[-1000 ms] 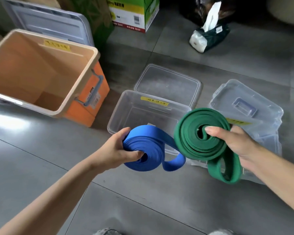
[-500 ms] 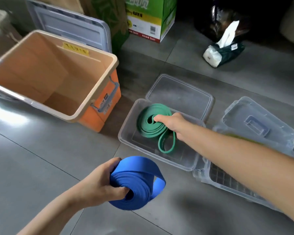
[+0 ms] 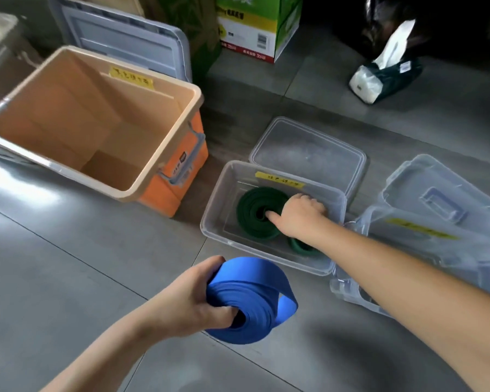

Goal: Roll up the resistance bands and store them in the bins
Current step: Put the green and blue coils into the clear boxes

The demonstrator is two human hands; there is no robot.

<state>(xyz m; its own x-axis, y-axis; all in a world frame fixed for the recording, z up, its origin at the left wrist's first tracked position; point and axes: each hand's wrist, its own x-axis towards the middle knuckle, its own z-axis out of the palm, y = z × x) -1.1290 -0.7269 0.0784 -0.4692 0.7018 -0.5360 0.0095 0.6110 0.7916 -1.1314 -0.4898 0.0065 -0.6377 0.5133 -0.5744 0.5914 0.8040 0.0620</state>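
My left hand (image 3: 187,302) grips a rolled blue resistance band (image 3: 249,299), thumb in the roll's hole, above the grey floor in front of the bins. A rolled green band (image 3: 252,210) lies on the bottom of the small clear bin (image 3: 218,210). My right hand (image 3: 297,217) reaches into that bin and still holds the green roll, with the thumb in its centre hole and the fingers curled over its far edge. A loose green loop (image 3: 300,246) shows under my right wrist.
A large orange bin (image 3: 170,182) stands open at the left, with a yellow label. The clear bin's lid (image 3: 309,154) lies behind it. Another clear box (image 3: 425,244) and its lid (image 3: 441,193) sit at the right. A tissue pack (image 3: 379,77) and cardboard box (image 3: 255,26) lie farther back.
My right hand carried the green roll from mid-air down onto the bottom of the small clear bin. My left hand drew the blue roll back toward me and lower.
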